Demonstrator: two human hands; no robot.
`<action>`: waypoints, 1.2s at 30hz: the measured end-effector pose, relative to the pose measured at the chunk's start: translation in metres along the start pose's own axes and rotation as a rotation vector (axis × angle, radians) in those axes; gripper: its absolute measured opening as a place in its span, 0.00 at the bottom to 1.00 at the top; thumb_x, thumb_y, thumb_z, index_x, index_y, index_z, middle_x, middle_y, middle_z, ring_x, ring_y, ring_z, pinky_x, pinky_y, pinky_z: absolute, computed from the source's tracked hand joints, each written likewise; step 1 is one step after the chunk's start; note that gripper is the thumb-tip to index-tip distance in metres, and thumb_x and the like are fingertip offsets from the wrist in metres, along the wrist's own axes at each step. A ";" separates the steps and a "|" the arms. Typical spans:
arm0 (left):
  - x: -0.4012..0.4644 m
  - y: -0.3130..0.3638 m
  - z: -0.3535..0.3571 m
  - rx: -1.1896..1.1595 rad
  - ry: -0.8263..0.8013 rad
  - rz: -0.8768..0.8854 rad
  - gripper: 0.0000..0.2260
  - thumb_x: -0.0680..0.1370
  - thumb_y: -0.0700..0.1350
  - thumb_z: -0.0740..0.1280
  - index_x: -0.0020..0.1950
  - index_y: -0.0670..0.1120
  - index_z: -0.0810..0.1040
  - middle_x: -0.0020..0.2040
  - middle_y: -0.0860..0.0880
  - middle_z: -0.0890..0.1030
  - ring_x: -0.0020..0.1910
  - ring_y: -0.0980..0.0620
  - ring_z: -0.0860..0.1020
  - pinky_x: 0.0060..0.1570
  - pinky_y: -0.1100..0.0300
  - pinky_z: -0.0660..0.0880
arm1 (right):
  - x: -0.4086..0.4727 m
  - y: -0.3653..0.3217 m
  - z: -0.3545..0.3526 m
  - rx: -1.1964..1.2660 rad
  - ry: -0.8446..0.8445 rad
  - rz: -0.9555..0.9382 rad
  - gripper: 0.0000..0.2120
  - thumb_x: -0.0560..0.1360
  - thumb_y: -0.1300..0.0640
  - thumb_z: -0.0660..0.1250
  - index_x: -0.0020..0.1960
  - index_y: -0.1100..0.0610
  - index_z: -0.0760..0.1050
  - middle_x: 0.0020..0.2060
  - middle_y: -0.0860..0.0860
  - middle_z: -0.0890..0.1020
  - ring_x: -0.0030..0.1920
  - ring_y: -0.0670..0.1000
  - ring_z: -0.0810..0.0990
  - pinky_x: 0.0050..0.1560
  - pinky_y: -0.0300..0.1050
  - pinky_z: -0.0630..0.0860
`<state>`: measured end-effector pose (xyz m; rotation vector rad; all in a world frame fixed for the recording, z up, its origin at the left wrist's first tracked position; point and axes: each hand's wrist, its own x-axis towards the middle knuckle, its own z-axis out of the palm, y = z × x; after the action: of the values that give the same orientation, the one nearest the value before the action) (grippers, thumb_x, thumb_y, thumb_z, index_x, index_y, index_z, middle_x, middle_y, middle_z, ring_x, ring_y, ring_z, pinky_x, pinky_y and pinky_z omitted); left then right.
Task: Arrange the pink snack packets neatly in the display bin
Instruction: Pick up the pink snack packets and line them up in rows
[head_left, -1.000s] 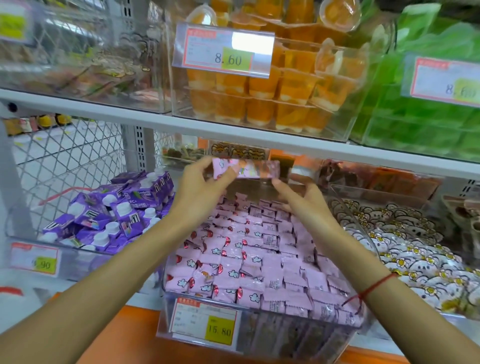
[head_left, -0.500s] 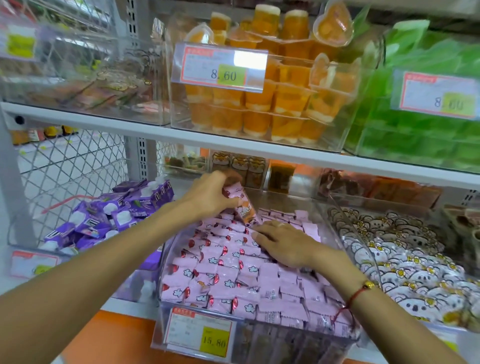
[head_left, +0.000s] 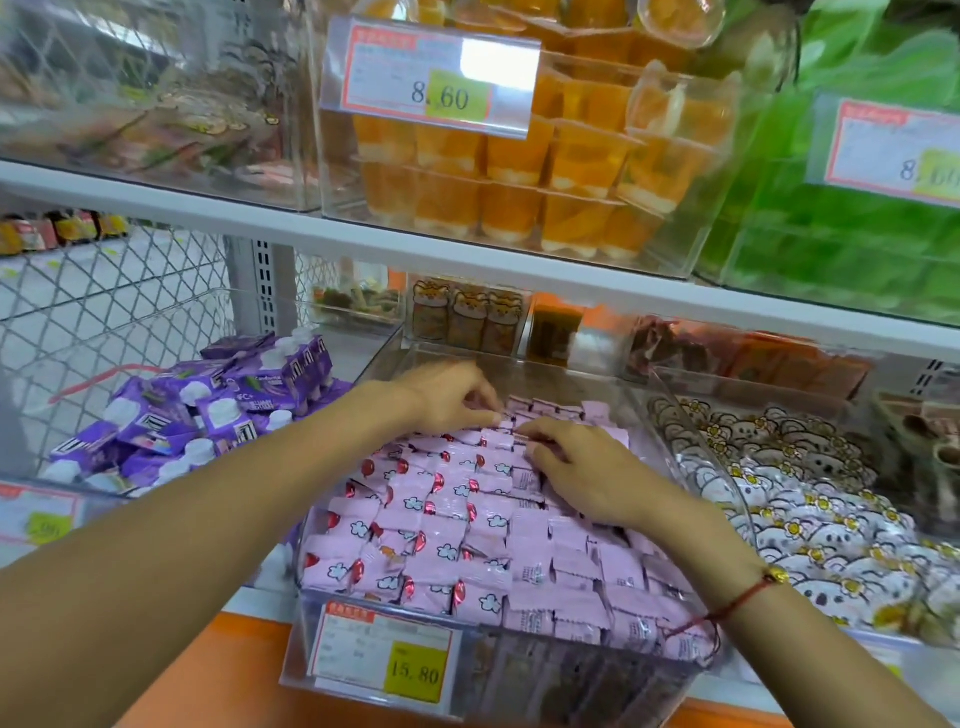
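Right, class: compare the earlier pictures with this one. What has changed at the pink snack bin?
The left hand brought the raised pink foil packet down to the back rows; the right hand lowered flat onto the pink snack packets. The clear plastic display bin stayed put.

A white lower shelf (head_left: 337, 605) carries clear bins side by side: the display bin (head_left: 519, 680) of pink snack packets (head_left: 457, 525) at 6 o'clock, purple cartons (head_left: 208, 415) at 9, white bear-print packets (head_left: 810, 514) at 3.
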<state>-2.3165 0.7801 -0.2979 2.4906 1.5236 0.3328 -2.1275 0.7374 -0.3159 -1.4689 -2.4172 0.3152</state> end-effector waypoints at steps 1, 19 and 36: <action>0.001 -0.001 -0.001 0.039 -0.040 0.015 0.13 0.80 0.52 0.62 0.61 0.51 0.79 0.62 0.50 0.76 0.62 0.49 0.73 0.59 0.52 0.72 | 0.001 0.000 -0.001 -0.019 0.005 -0.004 0.16 0.81 0.54 0.54 0.68 0.52 0.69 0.61 0.54 0.78 0.55 0.53 0.76 0.47 0.40 0.66; 0.027 -0.010 0.009 -0.097 -0.075 -0.024 0.13 0.79 0.47 0.66 0.62 0.47 0.79 0.58 0.50 0.80 0.43 0.61 0.73 0.42 0.72 0.66 | 0.022 0.001 0.017 -0.261 -0.230 0.132 0.24 0.81 0.40 0.43 0.75 0.40 0.53 0.77 0.52 0.52 0.76 0.56 0.48 0.72 0.58 0.49; 0.039 -0.009 0.020 -0.003 -0.039 -0.011 0.13 0.77 0.48 0.67 0.61 0.48 0.79 0.59 0.50 0.77 0.50 0.53 0.74 0.48 0.61 0.69 | 0.020 -0.003 0.014 -0.155 -0.196 0.139 0.23 0.80 0.38 0.47 0.72 0.41 0.63 0.73 0.55 0.63 0.73 0.58 0.58 0.70 0.58 0.59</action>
<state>-2.3007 0.8178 -0.3164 2.4709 1.5197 0.2826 -2.1435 0.7535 -0.3249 -1.7543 -2.5461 0.3220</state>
